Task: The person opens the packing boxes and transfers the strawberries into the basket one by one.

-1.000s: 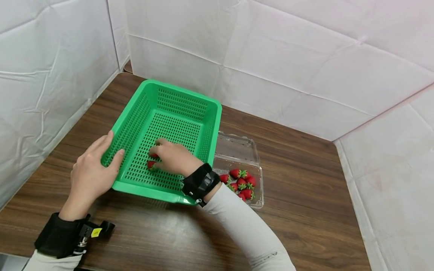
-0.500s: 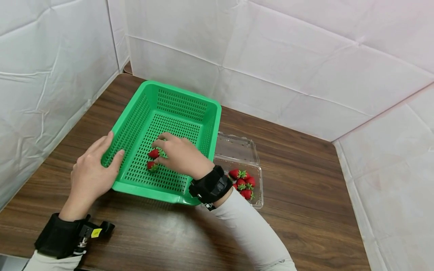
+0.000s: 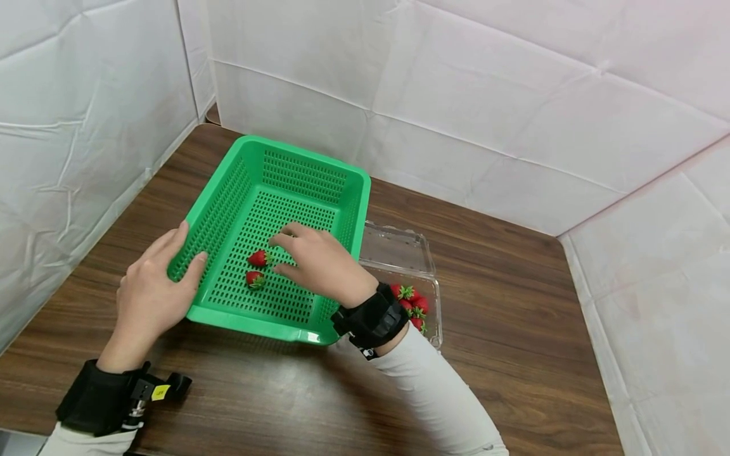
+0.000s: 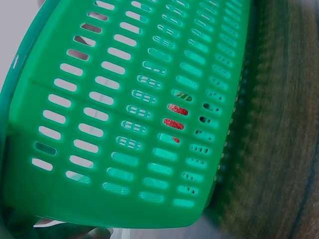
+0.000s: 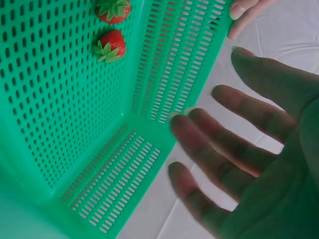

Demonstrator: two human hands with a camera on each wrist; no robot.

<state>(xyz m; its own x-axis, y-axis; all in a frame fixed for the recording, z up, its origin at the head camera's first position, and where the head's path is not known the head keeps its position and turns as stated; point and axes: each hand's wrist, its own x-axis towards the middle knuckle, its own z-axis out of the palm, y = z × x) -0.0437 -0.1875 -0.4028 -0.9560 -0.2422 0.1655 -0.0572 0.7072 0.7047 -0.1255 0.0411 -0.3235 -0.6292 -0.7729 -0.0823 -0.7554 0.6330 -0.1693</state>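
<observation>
A green perforated basket [image 3: 296, 171] stands on the wooden table. Two strawberries [image 3: 259, 258] [image 3: 254, 278] lie on its floor; the right wrist view shows them too [image 5: 113, 9] [image 5: 110, 46], and red shows through the wall slots in the left wrist view [image 4: 177, 109]. My right hand [image 3: 296, 250] hovers over the basket's floor just right of the berries, fingers [image 5: 224, 149] spread and holding nothing. My left hand [image 3: 154, 285] grips the basket's near left wall, with the thumb [image 3: 196, 261] over the rim and the fingers outside.
A clear plastic clamshell [image 3: 399, 250] lies open against the basket's right side, with several strawberries [image 3: 412, 303] in its near half, partly behind my right wrist. White padded walls [image 3: 513, 114] close in the table at the back and on both sides.
My right hand has let go of a strawberry in the basket, opened and drawn back to the right. Two berries now lie uncovered. The left hand has kept its hold.
</observation>
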